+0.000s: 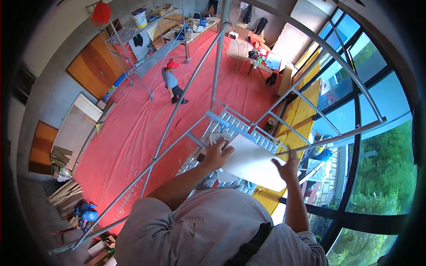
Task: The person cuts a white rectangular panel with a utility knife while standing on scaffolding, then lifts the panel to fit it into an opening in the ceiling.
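Observation:
I look down over my grey shirt at a white rectangular board (253,162) above a perforated metal platform (233,125). My left hand (216,156) is at the board's left end, fingers curled round something dark I cannot make out. My right hand (288,167) is open at the right end, fingers raised and spread; I cannot tell whether it touches the board. A pale blue bar (228,126) lies just beyond the board.
Scaffold tubes (158,150) surround me. Below, a co-worker (171,80) in a red cap stands on red floor sheeting (111,159), near another scaffold (131,73). A cluttered table (262,63) stands at the back. Windows (377,168) and a yellow surface (306,106) line the right.

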